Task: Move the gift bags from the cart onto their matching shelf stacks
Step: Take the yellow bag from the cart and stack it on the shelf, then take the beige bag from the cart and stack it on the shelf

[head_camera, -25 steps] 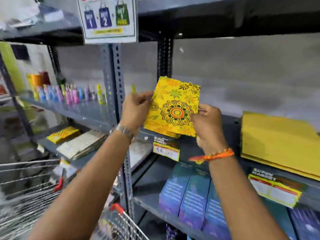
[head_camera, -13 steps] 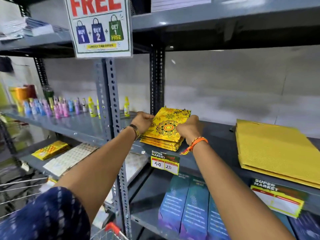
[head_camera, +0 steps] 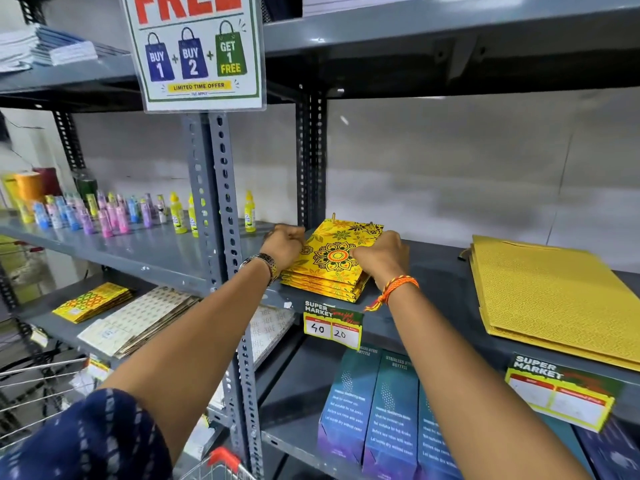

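Note:
A small yellow gift bag (head_camera: 341,242) with a floral mandala print lies flat on top of a stack of matching yellow bags (head_camera: 323,287) on the grey shelf (head_camera: 429,271). My left hand (head_camera: 284,244) grips the top bag's left edge with curled fingers. My right hand (head_camera: 381,256) presses on its right side, fingers closed over the edge. The wire cart (head_camera: 38,393) shows at the lower left, its contents hidden.
A stack of large plain gold bags (head_camera: 554,299) lies to the right on the same shelf. Small bottles (head_camera: 110,216) line the left shelf. Lower shelves hold patterned bags (head_camera: 93,301), white bags (head_camera: 138,320) and blue boxes (head_camera: 374,410). A promo sign (head_camera: 194,50) hangs above.
Both hands carried the yellow mandala bag from mid-air down onto the matching stack and now hold it flat there. The view tilted up slightly.

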